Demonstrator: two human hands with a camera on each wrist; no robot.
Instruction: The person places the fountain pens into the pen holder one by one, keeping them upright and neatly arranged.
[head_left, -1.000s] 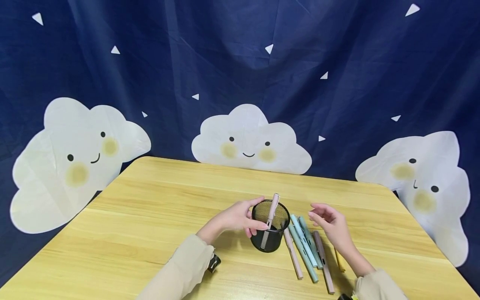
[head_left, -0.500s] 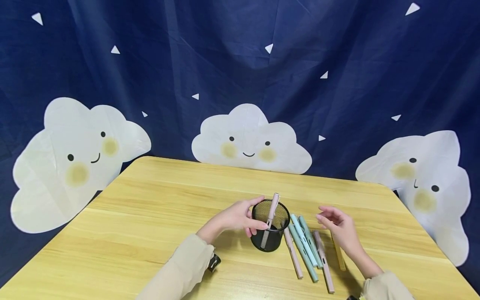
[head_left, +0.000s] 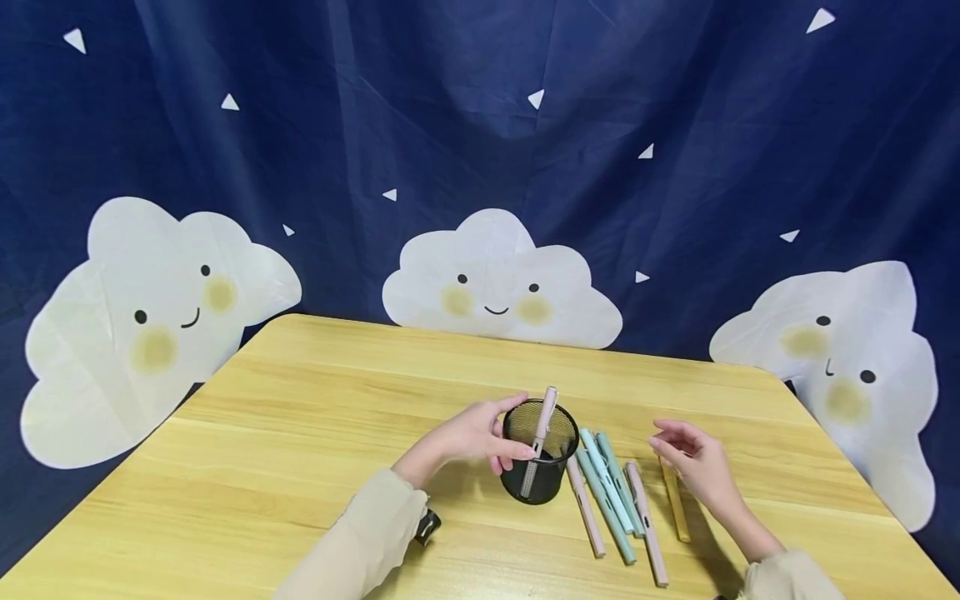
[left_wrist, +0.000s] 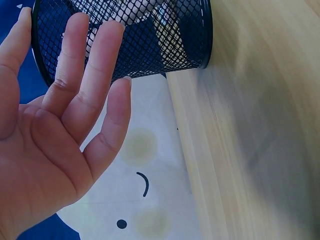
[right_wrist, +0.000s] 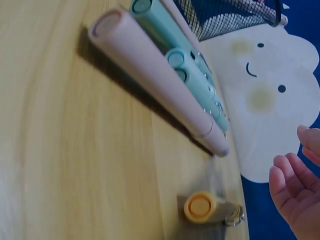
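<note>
Three white clouds pattern the dark blue curtain behind the wooden table, where two hands work near the middle. The left hand holds the black mesh cup by its rim, thumb over the near edge and forefinger reaching along the far one. The right hand, fingers loosely bent, grips nothing and hangs by the far end of the yellow pen. That pen lies by itself, right of five pink, teal and light blue pens bunched beside the cup; one pink pen leans inside it, cap above the rim. To work well here, the left hand would do best with a firm but light hold, since a tall pen could tip a light cup, and the right should pinch the yellow pen from both sides without brushing its neighbours. The head view makes the right fingertips seem to meet the yellow pen; the right wrist view shows them apart from it. The left wrist view alone shows the lower fingers spread before the mesh, though I cannot tell whether every tip touches. Smallest, the yellow pen's metal clip is plain only from the right wrist.
</note>
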